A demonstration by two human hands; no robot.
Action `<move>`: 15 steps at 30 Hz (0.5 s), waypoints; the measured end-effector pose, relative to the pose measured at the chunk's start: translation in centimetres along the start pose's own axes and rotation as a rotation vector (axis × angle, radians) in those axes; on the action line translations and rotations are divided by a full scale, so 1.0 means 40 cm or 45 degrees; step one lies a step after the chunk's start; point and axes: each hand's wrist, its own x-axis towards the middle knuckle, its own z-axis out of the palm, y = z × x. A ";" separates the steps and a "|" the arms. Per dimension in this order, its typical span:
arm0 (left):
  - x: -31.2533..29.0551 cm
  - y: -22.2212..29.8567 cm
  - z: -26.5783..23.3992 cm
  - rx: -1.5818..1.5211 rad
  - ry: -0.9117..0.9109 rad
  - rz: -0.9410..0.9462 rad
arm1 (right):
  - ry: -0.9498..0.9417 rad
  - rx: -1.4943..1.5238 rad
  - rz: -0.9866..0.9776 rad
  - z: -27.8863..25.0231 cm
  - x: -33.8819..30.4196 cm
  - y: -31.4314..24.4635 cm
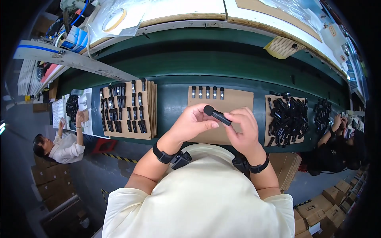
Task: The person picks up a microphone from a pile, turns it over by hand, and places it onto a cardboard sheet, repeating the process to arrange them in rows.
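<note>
Together, left hand (191,123) and right hand (245,131) fingers (235,118) grip a black foam-tipped device (218,115) over a cardboard sheet (240,100).

I count one black foam-tipped device (217,115) in my fingers (237,118), five matching devices (207,93) on one cardboard sheet (245,102), and two wristbands (162,154) on me; the heap (286,121) to my right is too tangled to number.

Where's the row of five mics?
Head view, above centre: the row of mics lies along the far edge of the middle cardboard sheet, beyond the left hand, between the cardboard stack at left and the jumbled mic pile at right.
</note>
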 end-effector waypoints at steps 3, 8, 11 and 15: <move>0.011 -0.030 -0.022 -0.322 -0.114 -0.141 | -0.040 -0.145 -0.083 0.000 0.010 -0.006; 0.026 -0.049 -0.032 -0.731 -0.212 -0.208 | -0.062 0.035 0.121 -0.010 0.021 0.007; 0.034 -0.060 -0.038 -0.794 -0.221 -0.241 | -0.019 0.338 0.404 -0.001 0.032 0.030; 0.047 -0.091 -0.053 -0.750 -0.182 -0.331 | -0.015 0.812 0.771 0.009 0.049 0.067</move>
